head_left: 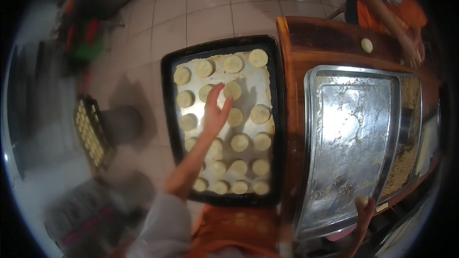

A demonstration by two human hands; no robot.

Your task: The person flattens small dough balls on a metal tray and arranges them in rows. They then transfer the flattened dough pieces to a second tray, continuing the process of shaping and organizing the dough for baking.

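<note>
Dough discs (pixel 240 142), flat; left hand (pixel 215 115) at one, grip unclear; right hand (pixel 366 211) holding ball (pixel 361 201)

From here I see the bare left forearm (pixel 198 155) stretched forward, its left grip (pixel 216 113) with thumb and fingers parted. Lower right, the right forearm (pixel 358 233) angles upward, its right grip (pixel 367 210) curled in.

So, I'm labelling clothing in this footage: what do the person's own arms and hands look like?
A whitish sleeve leaves the left forearm bare; the left hand shows no glove. The right forearm and right hand also look bare, with any sleeve there out of view.
</note>
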